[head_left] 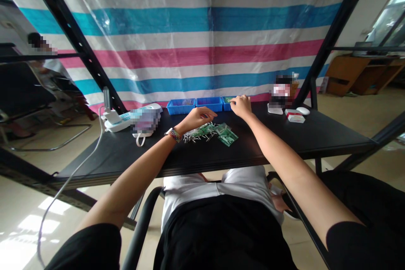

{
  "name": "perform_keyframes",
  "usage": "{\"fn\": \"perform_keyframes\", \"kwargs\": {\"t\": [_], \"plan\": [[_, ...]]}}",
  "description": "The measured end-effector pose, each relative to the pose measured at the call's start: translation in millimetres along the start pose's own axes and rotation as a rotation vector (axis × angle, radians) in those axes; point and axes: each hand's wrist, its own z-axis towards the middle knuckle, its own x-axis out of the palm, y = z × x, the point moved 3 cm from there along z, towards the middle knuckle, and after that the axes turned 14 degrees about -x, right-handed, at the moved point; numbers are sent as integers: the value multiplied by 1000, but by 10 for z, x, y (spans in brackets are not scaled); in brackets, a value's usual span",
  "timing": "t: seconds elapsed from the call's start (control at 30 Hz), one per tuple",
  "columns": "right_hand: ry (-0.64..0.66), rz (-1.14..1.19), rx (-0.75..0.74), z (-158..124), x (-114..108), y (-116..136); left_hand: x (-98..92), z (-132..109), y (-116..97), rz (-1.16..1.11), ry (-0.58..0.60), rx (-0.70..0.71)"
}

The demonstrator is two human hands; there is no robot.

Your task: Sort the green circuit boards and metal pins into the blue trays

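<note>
My right hand [242, 106] is over the right-hand blue bin [226, 106], its fingers bent together at the bin's left part. A small green piece [228, 99] shows by the fingertips; I cannot tell whether they grip it or it lies in the bin. My left hand [198, 119] hovers palm down above a pile of white and silver thin pieces [198, 134], fingers loosely curved and thumb apart, with nothing visible in them. Beside that pile lie flat green-printed pieces, perhaps packets [227, 135]. A middle blue bin [209, 103] stands between the hands.
A left blue bin [181, 106] holds something clear. Further left are a white power strip [118, 123] with a cable and a blurred pouch-like item [146, 119]. At right stand a small red-and-white box [295, 116] and a white mouse [303, 111]. Black posts frame the table; a person [52, 65] sits far left.
</note>
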Motion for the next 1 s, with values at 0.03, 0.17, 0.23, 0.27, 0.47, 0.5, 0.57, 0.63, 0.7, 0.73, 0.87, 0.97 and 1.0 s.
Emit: {"fn": "perform_keyframes", "kwargs": {"t": [0.03, 0.17, 0.23, 0.27, 0.47, 0.5, 0.57, 0.63, 0.7, 0.73, 0.87, 0.97, 1.0], "plan": [[-1, -5, -2, 0, 5, 11, 29, -10, -24, 58, 24, 54], [-24, -13, -13, -6, 1, 52, 160, -16, -50, 171, 155, 201], [-62, -1, -21, -14, -22, 68, 212, -6, -34, 192, 206, 228], [-86, 7, -23, -18, -36, 75, 229, -3, -29, 202, 218, 236], [-188, 59, -41, -24, -65, 115, 263, -39, -72, 241, 199, 245], [-196, 64, -46, -21, -59, 122, 266, -45, -82, 239, 194, 240], [-206, 72, -59, -17, -47, 137, 268, -48, -95, 223, 178, 227], [-213, 77, -73, -18, -41, 157, 266, -43, -100, 201, 153, 209], [-219, 81, -81, -25, -49, 182, 257, -30, -94, 158, 127, 180], [-220, 86, -86, -30, -56, 196, 250, -22, -85, 121, 117, 159], [-251, 177, -103, -40, -97, 253, 191, 22, -16, -101, 67, 48], [-298, 405, -112, -35, -122, 311, 107, 55, 28, -283, -55, 14], [-301, 520, -112, -33, -124, 342, 75, 62, 36, -352, -102, 11]]}}
